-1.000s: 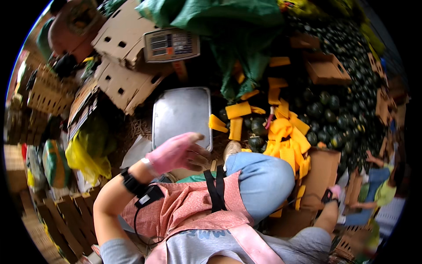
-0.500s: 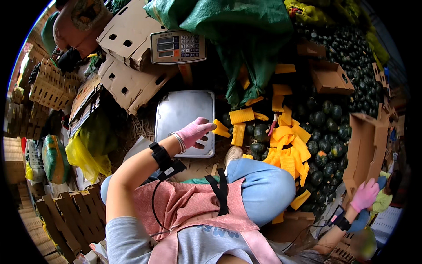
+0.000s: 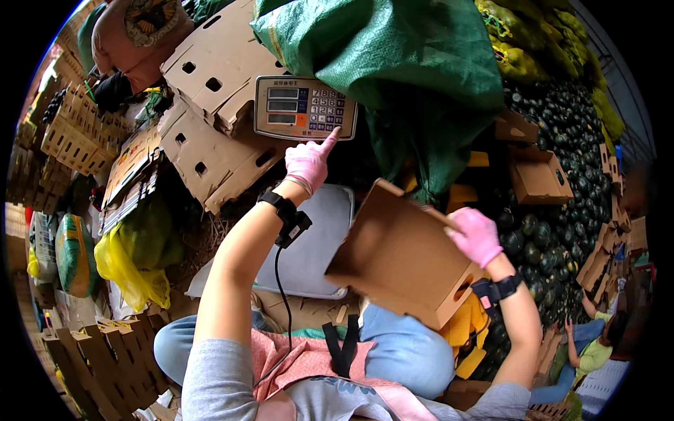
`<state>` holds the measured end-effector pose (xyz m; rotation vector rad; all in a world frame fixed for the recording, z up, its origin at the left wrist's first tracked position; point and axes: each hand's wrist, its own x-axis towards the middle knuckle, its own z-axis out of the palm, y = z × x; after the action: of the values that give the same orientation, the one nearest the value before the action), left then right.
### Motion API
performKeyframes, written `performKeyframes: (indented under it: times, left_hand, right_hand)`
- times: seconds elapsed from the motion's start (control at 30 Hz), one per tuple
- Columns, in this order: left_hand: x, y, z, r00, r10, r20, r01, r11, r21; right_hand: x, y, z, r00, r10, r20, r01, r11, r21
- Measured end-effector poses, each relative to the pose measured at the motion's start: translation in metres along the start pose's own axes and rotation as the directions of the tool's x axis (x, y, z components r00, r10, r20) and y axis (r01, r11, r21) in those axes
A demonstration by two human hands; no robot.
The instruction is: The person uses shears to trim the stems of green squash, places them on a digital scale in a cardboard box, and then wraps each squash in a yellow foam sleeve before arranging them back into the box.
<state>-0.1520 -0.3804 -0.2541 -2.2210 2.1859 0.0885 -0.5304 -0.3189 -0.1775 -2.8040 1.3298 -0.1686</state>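
Our empty left hand [image 3: 307,163] points at the scale panel [image 3: 305,107] at twelve o'clock, so we'd best steady the cardboard tray [image 3: 401,249], one o'clock, with our right hand [image 3: 477,237] clamped on its edge.

Produce-packing warehouse by the look of it, dark green squash [image 3: 546,237] heaped at three o'clock, yellow mesh sacks [image 3: 525,62] toward two, cardboard cartons [image 3: 93,354] at eight and eleven, scale console [image 3: 305,109] before twelve.
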Motion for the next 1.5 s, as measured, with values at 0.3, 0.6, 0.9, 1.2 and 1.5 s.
performKeyframes:
  times: [0.3, 0.6, 0.9, 1.2, 1.5]
  left_hand:
    - [-0.007, -0.011, 0.010, 0.977, 0.133, -0.167, -0.156, 0.979, -0.131]
    - [-0.064, -0.076, 0.031, 0.751, 0.459, 0.474, -0.473, 0.876, -0.099]
    - [-0.057, -0.116, 0.034, 0.870, 0.425, 0.249, -0.346, 0.887, -0.305]
    - [-0.044, -0.084, 0.103, 0.883, 0.413, 0.221, -0.279, 0.843, -0.460]
    - [-0.041, -0.054, 0.095, 0.897, 0.266, 0.352, -0.315, 0.945, 0.089]
  right_hand:
    - [0.086, -0.073, 0.124, 0.883, -0.291, 0.369, 0.202, 0.944, 0.261]
    - [0.106, -0.085, 0.133, 0.909, -0.229, -0.348, 0.380, 0.800, 0.465]
    - [-0.020, -0.034, 0.186, 0.665, -0.184, 0.724, -0.293, 0.827, 0.480]
    - [0.002, -0.083, 0.246, 0.813, 0.235, 0.533, -0.241, 0.969, -0.060]
    - [-0.049, -0.006, 0.203, 0.876, 0.478, 0.055, -0.464, 0.870, -0.170]
